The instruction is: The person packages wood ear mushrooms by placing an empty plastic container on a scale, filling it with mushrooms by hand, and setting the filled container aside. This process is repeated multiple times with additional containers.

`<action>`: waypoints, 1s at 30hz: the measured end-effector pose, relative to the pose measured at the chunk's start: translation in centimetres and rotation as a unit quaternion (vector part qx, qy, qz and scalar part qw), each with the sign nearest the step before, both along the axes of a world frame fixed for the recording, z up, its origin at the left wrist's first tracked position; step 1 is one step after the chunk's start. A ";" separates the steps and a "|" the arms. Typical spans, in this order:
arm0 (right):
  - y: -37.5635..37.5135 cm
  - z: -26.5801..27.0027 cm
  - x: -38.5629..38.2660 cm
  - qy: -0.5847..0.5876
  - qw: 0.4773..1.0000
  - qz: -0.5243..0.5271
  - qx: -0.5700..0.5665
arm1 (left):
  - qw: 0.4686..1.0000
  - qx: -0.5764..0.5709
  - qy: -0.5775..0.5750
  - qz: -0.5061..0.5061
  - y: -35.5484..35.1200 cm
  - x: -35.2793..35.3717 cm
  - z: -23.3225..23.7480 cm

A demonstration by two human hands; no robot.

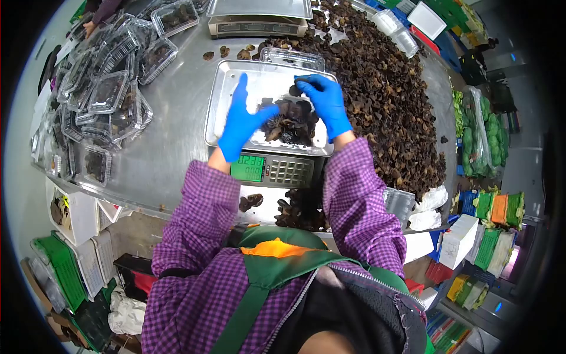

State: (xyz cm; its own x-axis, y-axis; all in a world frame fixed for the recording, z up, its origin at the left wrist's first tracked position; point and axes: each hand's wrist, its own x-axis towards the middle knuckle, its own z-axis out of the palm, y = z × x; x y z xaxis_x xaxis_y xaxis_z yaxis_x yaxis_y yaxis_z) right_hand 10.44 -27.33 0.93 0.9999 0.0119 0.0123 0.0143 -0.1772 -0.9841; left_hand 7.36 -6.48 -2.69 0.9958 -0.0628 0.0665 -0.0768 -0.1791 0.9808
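Note:
Dark brown wood ear mushrooms [289, 122] lie heaped on the metal pan [221, 112] of a weighing scale; I cannot make out whether a clear box is under them. My left hand [243, 123], in a blue glove, hovers over the pan's left side with thumb and fingers spread, holding nothing. On the other side of the heap, my blue-gloved right hand [326, 105] pinches a piece of wood ear mushroom [295, 90] above the pan. Below the pan, the scale's green display [247, 168] is lit. A clear plastic box [293, 59] sits just behind the pan.
Loose wood ear mushrooms [383, 88] cover the table's right side. Filled clear boxes [109, 91] are stacked at the left. A second scale [259, 26] stands at the back. More mushrooms [300, 210] lie near my waist. Another person's hand [89, 28] shows at the upper left.

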 end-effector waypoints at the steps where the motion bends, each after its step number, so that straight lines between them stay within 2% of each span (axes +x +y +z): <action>1: -0.7 1.1 -0.8 -0.014 0.999 -0.024 -0.040 | 0.993 -0.087 0.082 0.016 -0.1 0.9 0.5; 3: -2.3 1.9 -2.1 0.033 0.996 -0.079 -0.017 | 0.985 -0.120 0.126 0.011 -0.4 2.9 0.7; 5: -4.1 2.5 -4.1 0.039 0.992 -0.121 -0.001 | 0.941 -0.310 0.135 -0.026 -0.1 5.7 -1.4; 6: -5.4 2.0 -5.1 0.016 0.991 -0.134 -0.021 | 0.981 -0.185 0.020 -0.049 0.7 9.2 -7.4; 7: -6.9 1.3 -6.2 -0.007 0.988 -0.148 -0.041 | 0.944 -0.302 0.134 0.014 -0.7 8.1 -2.7; 9: -9.2 0.3 -8.8 0.033 0.977 -0.210 -0.037 | 0.937 -0.312 0.155 0.008 -0.9 6.2 2.2; 10: -10.9 -1.5 -10.0 -0.019 0.969 -0.228 -0.098 | 0.937 -0.327 0.122 -0.009 -0.9 5.5 2.7; 11: -12.2 -3.5 -11.1 -0.071 0.954 -0.243 -0.160 | 0.983 -0.179 0.019 -0.040 -0.1 4.6 2.8; 12: -12.4 -4.4 -12.0 -0.071 0.953 -0.248 -0.159 | 0.985 -0.157 0.041 -0.060 0.0 3.3 4.0; 14: -12.1 -5.3 -14.2 -0.142 0.913 -0.279 -0.262 | 0.986 -0.132 0.061 -0.079 0.7 0.9 4.4; 15: -11.1 -4.5 -15.0 -0.144 0.913 -0.280 -0.261 | 0.998 0.007 0.008 -0.062 1.3 -0.1 2.9; 16: -9.3 -3.0 -15.6 -0.008 0.955 -0.253 -0.154 | 0.987 0.147 -0.045 -0.045 1.9 -1.1 2.1; 17: -7.6 -1.8 -15.9 0.127 0.967 -0.217 -0.042 | 0.987 0.147 -0.048 -0.047 2.5 -2.0 2.5; 19: -4.9 -0.9 -15.9 0.197 0.969 -0.151 -0.001 | 0.968 0.051 0.218 -0.114 3.6 -3.6 3.3; 20: -3.6 -1.1 -15.6 0.174 0.974 -0.143 0.024 | 0.983 0.001 0.149 -0.103 3.8 -4.4 2.3; 23: -2.4 -2.7 -14.1 0.207 0.968 -0.130 0.063 | 0.978 -0.024 0.166 -0.124 4.4 -4.9 2.5; 25: -1.7 -2.2 -13.2 0.197 0.966 -0.150 0.079 | 0.981 -0.028 0.160 -0.107 3.9 -5.0 2.2; 27: -2.2 -3.1 -12.1 0.216 0.958 -0.166 0.088 | 0.979 -0.037 0.147 -0.138 3.4 -4.5 1.3; 29: -2.6 -4.6 -11.1 0.207 0.957 -0.171 0.106 | 0.987 -0.023 0.107 -0.114 2.6 -3.9 -0.8; 30: -2.4 -4.5 -10.8 0.193 0.958 -0.176 0.122 | 0.994 0.019 0.064 -0.087 2.1 -3.6 -0.9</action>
